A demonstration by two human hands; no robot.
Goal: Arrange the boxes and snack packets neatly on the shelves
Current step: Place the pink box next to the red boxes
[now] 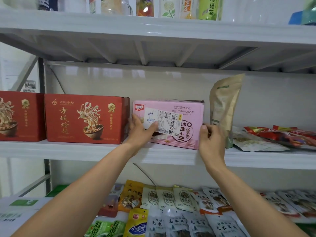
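Pink box (shelved): left hand presses, right hand grips.

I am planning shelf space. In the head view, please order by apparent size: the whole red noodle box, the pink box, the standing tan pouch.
1. red noodle box
2. pink box
3. tan pouch
All share one shelf, so nearness hardly matters.

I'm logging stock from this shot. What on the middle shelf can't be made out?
Head view:
Pink box: front partly covered by left hand and pasted label.
Leftmost red box: cut off by left frame edge.
Kraft pouch: lower corner behind right hand; print too small.
Red packets: cut by right edge, blurred.
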